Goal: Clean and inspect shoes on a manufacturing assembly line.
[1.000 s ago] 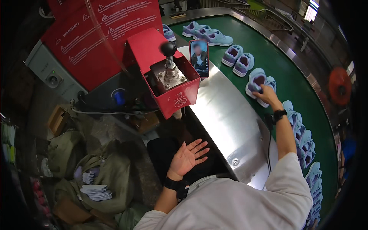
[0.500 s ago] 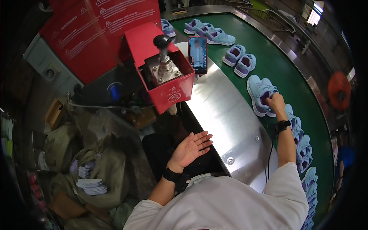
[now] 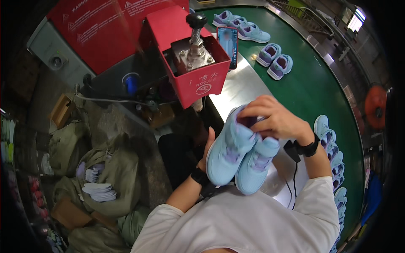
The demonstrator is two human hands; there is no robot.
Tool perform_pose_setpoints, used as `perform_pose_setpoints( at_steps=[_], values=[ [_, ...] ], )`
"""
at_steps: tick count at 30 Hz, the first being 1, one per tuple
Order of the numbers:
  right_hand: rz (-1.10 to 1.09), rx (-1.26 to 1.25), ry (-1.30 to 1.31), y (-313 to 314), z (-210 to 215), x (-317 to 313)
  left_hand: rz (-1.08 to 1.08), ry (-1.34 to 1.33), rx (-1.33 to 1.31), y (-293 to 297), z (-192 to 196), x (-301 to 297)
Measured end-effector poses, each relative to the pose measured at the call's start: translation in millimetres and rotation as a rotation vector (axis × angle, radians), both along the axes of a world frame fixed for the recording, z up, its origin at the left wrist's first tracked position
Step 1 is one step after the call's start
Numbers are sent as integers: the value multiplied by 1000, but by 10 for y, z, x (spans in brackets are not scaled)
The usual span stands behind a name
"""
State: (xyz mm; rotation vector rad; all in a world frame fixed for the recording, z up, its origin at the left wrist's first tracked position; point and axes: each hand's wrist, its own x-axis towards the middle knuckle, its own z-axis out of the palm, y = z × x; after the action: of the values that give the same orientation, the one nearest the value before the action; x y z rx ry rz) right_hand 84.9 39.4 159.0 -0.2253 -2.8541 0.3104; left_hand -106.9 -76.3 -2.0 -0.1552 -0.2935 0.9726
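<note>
My right hand [image 3: 276,118] grips a pair of light blue sneakers with purple laces, fingers hooked in at the collars. The left sneaker [image 3: 223,156] and the right sneaker [image 3: 255,166] hang side by side in front of my chest, toes pointing down toward me. Beside the left sneaker is my left hand [image 3: 208,147], with one digit stretched straight up. Its other fingers are hidden behind the shoe, so whether they bear any weight is unclear.
A red machine head [image 3: 198,82] with a black knob stands ahead, a phone [image 3: 228,44] beside it. More sneakers line the green conveyor [image 3: 303,92] on the right. Pale insoles [image 3: 100,192] lie in an olive sack [image 3: 124,168] at lower left. A black cable crosses the metal table.
My right hand has lifted the pair of sneakers off the green conveyor and brought it left, close to my chest. My left hand, earlier palm up, is now partly behind the left sneaker.
</note>
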Motion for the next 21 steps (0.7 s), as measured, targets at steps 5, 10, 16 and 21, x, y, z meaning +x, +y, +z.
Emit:
perform_pose_setpoints(
  at_steps=[5, 10, 16, 21],
  values=[
    [-147, 70, 169, -131, -179, -306, 278, 127, 51, -229, -407, -166],
    [-307, -340, 111, -221, -102, -356, 462, 393, -147, -179, -553, -290],
    [-397, -338, 140, -280, -364, -457, 506, 250, 80, 5, -416, -407],
    [-407, -256, 271, -186, -126, -556, 534, 282, 218, 297, -163, -590]
  ],
)
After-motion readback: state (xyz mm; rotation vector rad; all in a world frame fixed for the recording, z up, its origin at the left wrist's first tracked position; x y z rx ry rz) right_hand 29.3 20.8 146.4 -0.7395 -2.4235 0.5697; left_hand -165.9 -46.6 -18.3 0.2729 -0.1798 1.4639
